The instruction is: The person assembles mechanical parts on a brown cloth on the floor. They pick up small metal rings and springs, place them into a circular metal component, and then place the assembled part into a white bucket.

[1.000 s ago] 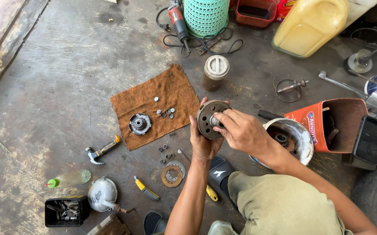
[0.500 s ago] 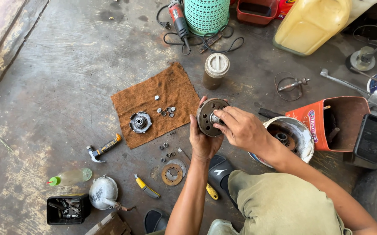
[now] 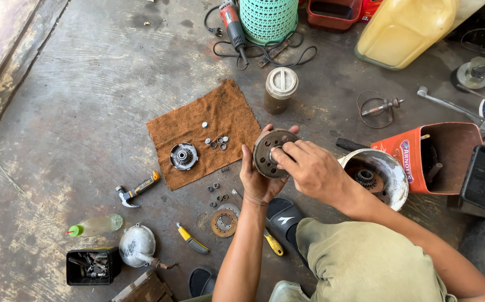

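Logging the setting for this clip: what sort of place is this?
Most likely an informal repair workshop, with work done on a stained concrete floor. The left hand and right hand hold a round metal part; a hammer, an angle grinder and small parts on a brown cloth lie about.

The round disc [image 3: 270, 152] held between the left hand [image 3: 259, 182] and right hand [image 3: 309, 168] looks like dull, greasy metal, dark and matt. It is held over a rough, stained concrete floor [image 3: 85, 100]. The brown cloth [image 3: 203, 131] near the floor's middle is coarse and fuzzy. On it lies a bright metal gear hub [image 3: 183, 156]. The yellow jug [image 3: 407, 28] at the floor's far edge is smooth, glossy plastic.
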